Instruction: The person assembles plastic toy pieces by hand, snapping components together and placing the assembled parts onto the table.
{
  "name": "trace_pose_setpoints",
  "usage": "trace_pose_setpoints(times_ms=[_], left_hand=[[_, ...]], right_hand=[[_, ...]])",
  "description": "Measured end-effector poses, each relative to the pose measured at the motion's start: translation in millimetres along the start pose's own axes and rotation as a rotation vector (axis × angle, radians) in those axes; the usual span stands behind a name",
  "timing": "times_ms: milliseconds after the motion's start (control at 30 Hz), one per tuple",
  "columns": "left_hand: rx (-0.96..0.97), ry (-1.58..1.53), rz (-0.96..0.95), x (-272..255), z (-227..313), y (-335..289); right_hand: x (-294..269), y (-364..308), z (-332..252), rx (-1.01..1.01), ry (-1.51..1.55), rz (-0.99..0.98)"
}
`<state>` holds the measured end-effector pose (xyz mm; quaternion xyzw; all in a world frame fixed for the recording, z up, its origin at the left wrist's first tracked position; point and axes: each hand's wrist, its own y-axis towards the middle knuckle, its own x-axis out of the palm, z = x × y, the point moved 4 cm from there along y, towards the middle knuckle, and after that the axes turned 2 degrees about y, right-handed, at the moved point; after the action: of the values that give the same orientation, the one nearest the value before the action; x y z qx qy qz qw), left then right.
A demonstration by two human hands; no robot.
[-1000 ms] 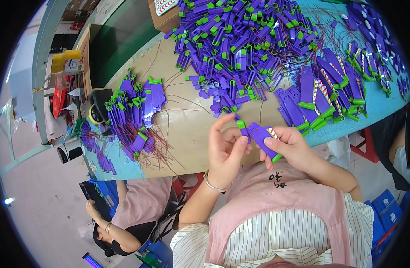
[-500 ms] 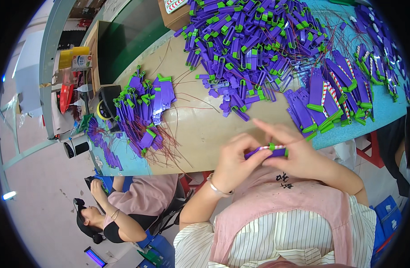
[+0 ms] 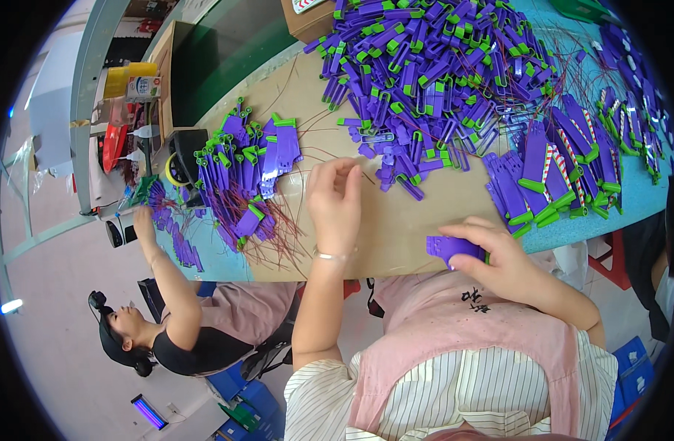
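Observation:
My right hand is closed on a flat purple plastic piece, thumb along its near side, just above the table's front edge. A little of the piece's end, with a bit of green, is tucked under the fingers. My left hand is raised over the tan table top, its fingers curled in. Whether it pinches anything is too small to see. Left of it lies a bunch of purple pieces with green tube ends and thin red wires.
A big heap of purple and green clip-like parts covers the far middle. Purple pieces with red-and-white striped strips lie at the right. A cardboard box and a tape roll stand farther off. A co-worker reaches in at the left.
My hands have parted. The left has moved up and left, away from the purple piece; the right keeps it, now turned flat. The co-worker's arm has stretched toward the table.

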<state>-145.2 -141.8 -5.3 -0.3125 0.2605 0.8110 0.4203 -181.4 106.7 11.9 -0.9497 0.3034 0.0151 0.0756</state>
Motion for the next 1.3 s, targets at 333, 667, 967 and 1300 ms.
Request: trace_pose_setpoints(times_ms=[333,667,967,1300], left_hand=[[-0.149,-0.043,-0.176,21,-4,22],[0.169,-0.406,-0.275,7,95,-54],[0.076,-0.476,-0.29,20,99,-56],[-0.071,-0.449,-0.44,21,88,-68]], right_hand=[[7,-5,6,0.354,0.309,-0.075],[-1,8,-1,0.165,0.201,0.14],[-7,3,-12,-0.085,-0.123,0.244],[-9,4,-8,-0.042,-0.3,0.153]])
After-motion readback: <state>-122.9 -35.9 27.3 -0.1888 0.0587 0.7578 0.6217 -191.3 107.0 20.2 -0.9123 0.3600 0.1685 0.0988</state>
